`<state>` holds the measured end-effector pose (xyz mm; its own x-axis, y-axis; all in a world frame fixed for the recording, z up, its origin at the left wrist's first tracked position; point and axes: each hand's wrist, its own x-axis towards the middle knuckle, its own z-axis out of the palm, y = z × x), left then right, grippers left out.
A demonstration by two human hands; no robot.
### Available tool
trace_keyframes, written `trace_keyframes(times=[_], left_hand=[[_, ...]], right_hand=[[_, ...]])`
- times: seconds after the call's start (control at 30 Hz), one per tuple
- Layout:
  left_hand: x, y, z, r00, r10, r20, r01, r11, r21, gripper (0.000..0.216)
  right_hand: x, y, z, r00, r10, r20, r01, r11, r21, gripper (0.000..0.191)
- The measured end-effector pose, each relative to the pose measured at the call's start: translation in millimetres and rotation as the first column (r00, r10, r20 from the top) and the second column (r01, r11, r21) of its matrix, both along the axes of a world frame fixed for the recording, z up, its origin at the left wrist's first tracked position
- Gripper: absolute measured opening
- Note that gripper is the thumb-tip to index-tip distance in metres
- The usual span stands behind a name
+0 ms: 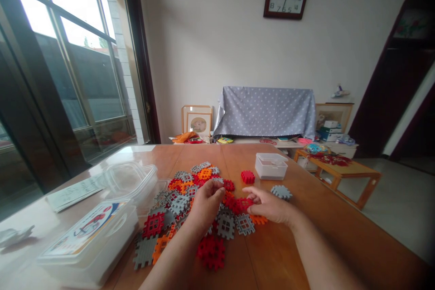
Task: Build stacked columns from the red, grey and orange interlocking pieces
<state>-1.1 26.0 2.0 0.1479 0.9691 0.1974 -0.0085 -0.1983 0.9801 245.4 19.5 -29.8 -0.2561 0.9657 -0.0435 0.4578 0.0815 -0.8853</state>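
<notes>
A pile of square interlocking plastic tiles with toothed edges, in grey, red and orange, lies across the middle of the table. My left hand [208, 201] is over the pile, its fingers curled and the thumb pressed to the index finger; anything in that pinch is hidden. To its right, my right hand [270, 204] has thumb and fingers closed around the edge of a red tile [242, 205]. Below the hands are a grey tile [225, 225] and another red tile [211, 252]. A red stack [248, 176] and a grey stack [281, 192] sit apart from the pile.
A small clear box [271, 166] stands beyond my right hand. On the left are a lidded plastic box [91, 240] with a printed label, a clear lid [127, 179] and a paper sheet [74, 194]. A low wooden table [360, 174] stands at right.
</notes>
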Motion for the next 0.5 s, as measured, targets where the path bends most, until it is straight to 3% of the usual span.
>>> trace_keyframes(times=[0.23, 0.5], left_hand=[[-1.1, 1.5, -2.1, 0.999, 0.016, -0.028, -0.015, 1.000, 0.020, 0.022], [-2.1, 7.7, -9.3, 0.998, 0.023, -0.059, -0.019, 0.998, 0.056, 0.023]], right_hand=[[7.7, 15.5, -10.3, 0.965, -0.237, 0.111, 0.208, 0.952, 0.226, 0.055], [17.6, 30.9, -25.9, 0.928, -0.299, 0.221, 0.219, 0.920, 0.325, 0.036]])
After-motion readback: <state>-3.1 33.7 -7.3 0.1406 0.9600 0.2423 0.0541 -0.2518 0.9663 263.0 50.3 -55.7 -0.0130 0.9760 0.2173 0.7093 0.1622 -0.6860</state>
